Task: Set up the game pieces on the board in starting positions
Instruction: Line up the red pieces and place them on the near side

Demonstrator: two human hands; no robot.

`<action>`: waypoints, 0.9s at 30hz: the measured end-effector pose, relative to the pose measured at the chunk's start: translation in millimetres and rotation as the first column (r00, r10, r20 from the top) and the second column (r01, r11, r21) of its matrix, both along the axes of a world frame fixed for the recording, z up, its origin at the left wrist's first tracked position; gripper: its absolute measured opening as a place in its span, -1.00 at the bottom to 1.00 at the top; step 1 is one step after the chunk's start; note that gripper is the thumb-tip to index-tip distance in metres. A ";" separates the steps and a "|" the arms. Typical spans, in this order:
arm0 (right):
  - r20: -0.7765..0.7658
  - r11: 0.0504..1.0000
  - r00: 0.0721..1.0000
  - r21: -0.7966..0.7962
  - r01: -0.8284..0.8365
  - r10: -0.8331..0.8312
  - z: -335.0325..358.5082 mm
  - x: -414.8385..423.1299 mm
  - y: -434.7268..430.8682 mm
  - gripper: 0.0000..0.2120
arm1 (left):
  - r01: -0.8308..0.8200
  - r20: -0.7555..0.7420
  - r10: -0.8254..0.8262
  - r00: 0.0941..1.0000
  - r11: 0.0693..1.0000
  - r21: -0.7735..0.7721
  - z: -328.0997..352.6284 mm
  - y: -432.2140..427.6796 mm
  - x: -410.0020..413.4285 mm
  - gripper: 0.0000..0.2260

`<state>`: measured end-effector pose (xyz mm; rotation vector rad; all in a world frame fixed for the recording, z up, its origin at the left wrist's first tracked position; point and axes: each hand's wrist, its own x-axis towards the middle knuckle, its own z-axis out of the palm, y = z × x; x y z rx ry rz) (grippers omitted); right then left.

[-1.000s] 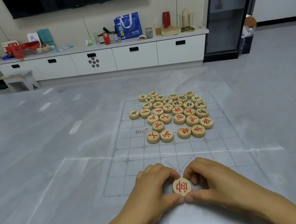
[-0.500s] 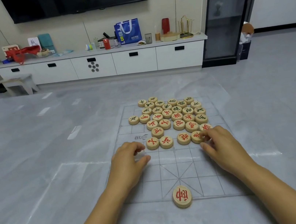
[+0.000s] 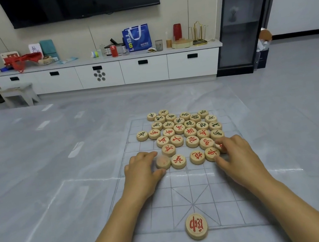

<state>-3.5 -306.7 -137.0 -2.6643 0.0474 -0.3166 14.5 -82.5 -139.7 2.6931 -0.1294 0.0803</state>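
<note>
Both hands reached fwd to near edge of pile (image 3: 181, 136) on board (image 3: 225, 204).
L hand (image 3: 142, 175) curled on blurred disc (image 3: 163, 162); R hand (image 3: 236, 157) pinched on edge disc (image 3: 220, 147). King (image 3: 196, 226) set near edge, centre.

desk (image 3: 39, 180): glossy grey marble-look top, reflecting light | board (image 3: 225, 210): thin clear film, faint printed grid, smooth | pieces (image 3: 189, 132): pale matt wood discs, carved red and black characters | near-edge piece (image 3: 196, 226): same wood, red carving
</note>
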 end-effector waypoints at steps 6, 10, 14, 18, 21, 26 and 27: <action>0.024 1.000 1.000 -0.001 0.015 -0.015 0.5 5.1 3.5 -0.62 | 0.030 0.015 -0.031 0.999 0.999 0.030 0.6 0.1 -3.5 -0.59; 0.017 1.000 1.000 -0.001 0.000 0.000 1.1 8.3 6.2 -0.57 | -0.002 0.026 0.002 1.000 1.000 -0.013 0.5 2.4 -5.2 -0.63; 0.003 0.999 0.999 0.031 -0.038 0.038 2.3 10.1 12.3 -0.55 | -0.032 0.024 0.033 0.999 0.998 -0.045 0.3 5.5 -5.6 -0.67; 0.035 0.996 0.996 0.021 -0.087 0.086 3.6 13.6 24.4 -0.63 | -0.007 -0.002 0.007 1.000 0.999 -0.036 3.0 8.7 -5.3 -0.57; 0.061 0.997 0.995 0.004 -0.081 0.080 7.3 21.1 41.1 -0.68 | 0.041 -0.038 -0.041 0.998 0.999 0.000 4.7 9.9 -5.0 -0.51; -0.053 0.969 0.989 -0.197 -0.147 0.139 21.6 60.0 66.9 -0.67 | 0.082 -0.036 -0.083 0.996 0.996 -0.017 3.8 14.9 -7.4 -0.55; -0.086 0.952 0.984 -0.250 -0.176 0.159 23.6 68.5 70.3 -0.69 | 0.090 -0.032 -0.091 0.995 0.996 -0.016 3.7 16.0 -7.7 -0.56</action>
